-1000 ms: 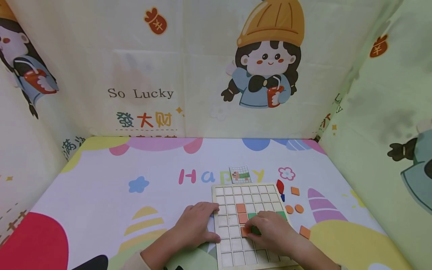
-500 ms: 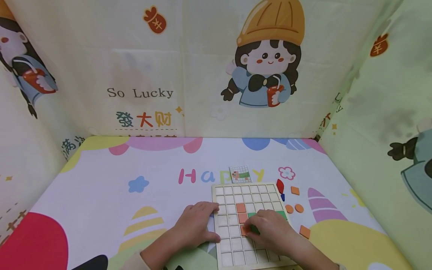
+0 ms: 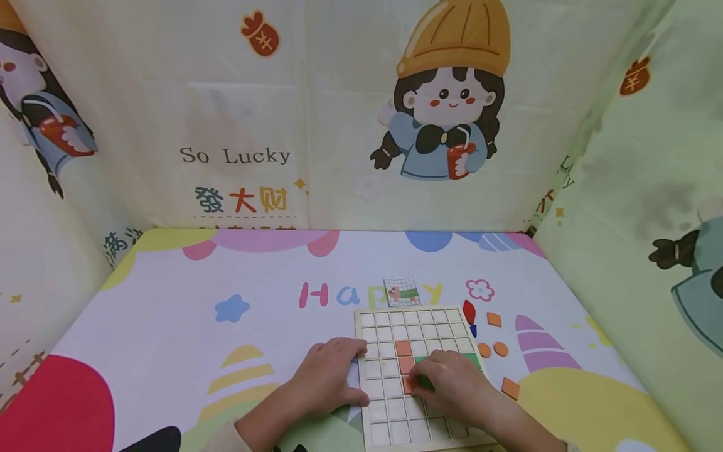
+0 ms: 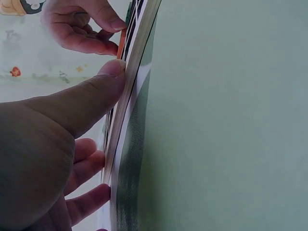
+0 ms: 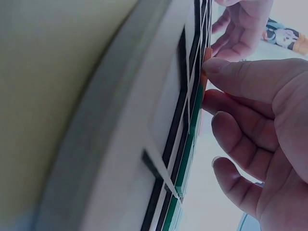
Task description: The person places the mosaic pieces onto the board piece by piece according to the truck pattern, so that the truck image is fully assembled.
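A wooden grid board (image 3: pixel 390 433) lies on the table, near the person. Along its left edge, my left hand (image 3: pixel 323 378) touches the rim with thumb and fingertips, the fingers extended. My right hand (image 3: pixel 459 390) reaches over the middle of the board. Its thumb and index finger pinch an orange square tile (image 3: pixel 408 387) at a grid cell; the right wrist view shows the thumb (image 5: pixel 219 66) at the tile's edge. Two more orange square tiles (image 3: pixel 405 365) sit in the cells just beyond it. Green tiles (image 3: pixel 471 360) fill cells to the right, partly hidden by my right hand.
A small pattern card (image 3: pixel 402 292) lies behind the board. Right of the board are a red leaf-shaped piece (image 3: pixel 469 312), a blue piece (image 3: pixel 473 331), orange discs (image 3: pixel 500 349) and loose orange squares (image 3: pixel 511 388). A printed cloth wall (image 3: pixel 339 125) rises behind the table.
The orange tile under my right fingers has shifted slightly away from me and lines up more closely with its cell. My left hand stays at the board's edge.
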The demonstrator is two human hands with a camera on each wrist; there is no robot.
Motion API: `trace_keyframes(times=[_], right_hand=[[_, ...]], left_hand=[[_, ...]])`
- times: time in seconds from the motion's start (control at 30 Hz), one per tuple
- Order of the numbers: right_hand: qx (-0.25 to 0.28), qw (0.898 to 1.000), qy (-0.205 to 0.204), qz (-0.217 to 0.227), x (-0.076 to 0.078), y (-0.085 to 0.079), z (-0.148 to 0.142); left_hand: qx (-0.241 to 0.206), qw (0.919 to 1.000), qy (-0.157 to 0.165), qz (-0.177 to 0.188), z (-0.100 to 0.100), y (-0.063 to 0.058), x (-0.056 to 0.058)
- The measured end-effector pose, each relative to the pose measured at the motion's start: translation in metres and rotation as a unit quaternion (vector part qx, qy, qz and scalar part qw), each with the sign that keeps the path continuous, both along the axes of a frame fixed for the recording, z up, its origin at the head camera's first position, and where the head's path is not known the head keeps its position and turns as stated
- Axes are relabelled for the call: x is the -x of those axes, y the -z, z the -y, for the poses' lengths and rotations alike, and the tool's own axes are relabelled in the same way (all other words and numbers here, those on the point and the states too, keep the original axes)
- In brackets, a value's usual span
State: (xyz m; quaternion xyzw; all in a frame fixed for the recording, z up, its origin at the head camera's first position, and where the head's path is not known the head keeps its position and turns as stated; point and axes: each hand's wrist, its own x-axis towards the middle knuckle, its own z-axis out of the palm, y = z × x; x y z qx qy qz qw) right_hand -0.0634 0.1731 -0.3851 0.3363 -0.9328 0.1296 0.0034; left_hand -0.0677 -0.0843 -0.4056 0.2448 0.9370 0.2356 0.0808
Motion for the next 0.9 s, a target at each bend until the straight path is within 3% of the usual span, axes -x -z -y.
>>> trace_keyframes(times=[0.9], right_hand=[[0.021,0.999,-0.046,-0.008,0.0001,0.0010,-0.0052]], left_hand=[[-0.003,1.0000,0.002,-0.006,0.0002,-0.0005,0.0002]])
